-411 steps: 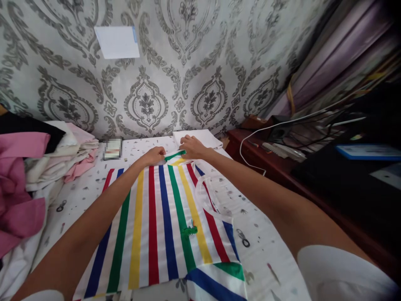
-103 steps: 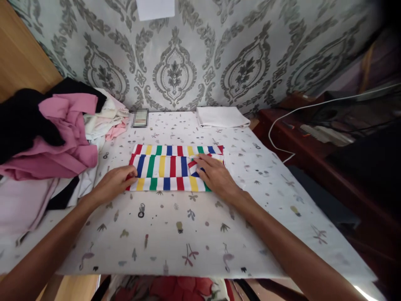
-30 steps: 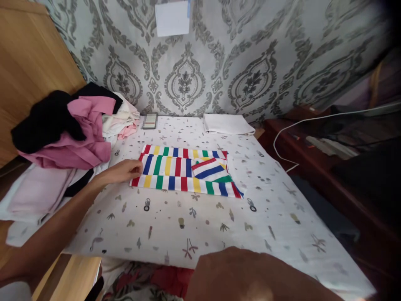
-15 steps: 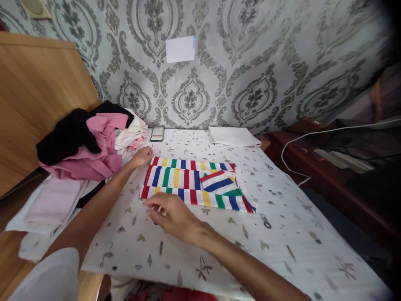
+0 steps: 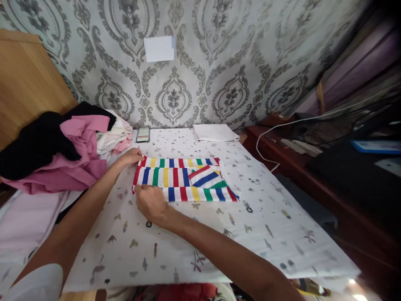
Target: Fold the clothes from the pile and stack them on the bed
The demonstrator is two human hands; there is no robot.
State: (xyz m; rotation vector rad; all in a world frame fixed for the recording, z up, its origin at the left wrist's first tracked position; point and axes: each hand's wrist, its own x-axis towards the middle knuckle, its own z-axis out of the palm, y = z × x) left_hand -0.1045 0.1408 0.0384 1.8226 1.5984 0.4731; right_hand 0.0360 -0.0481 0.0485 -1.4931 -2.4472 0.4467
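A striped shirt (image 5: 180,177) in red, yellow, green, blue and white lies flat on the table, its long sides folded inward. One sleeve (image 5: 205,176) lies slantwise over the right part. At the far left corner, my left hand (image 5: 133,156) is closed with its fingertips pinching the red edge. My right hand (image 5: 152,202) is closed on the near left corner, its knuckles up and its fingertips partly hidden. Between the two hands runs the shirt's red left edge.
Left of my arm is a heap of black, pink and white clothes (image 5: 84,159), with folded pale pink cloth (image 5: 28,217) in front. By the wall lie a small framed card (image 5: 143,134) and a folded white cloth (image 5: 214,132). A white cable (image 5: 266,156) hangs over the dark red furniture (image 5: 260,138) at right.
My right hand has gone from hovering open near the shirt to gripping its near left corner. My left hand now pinches the far corner. The camera view has turned rightward.
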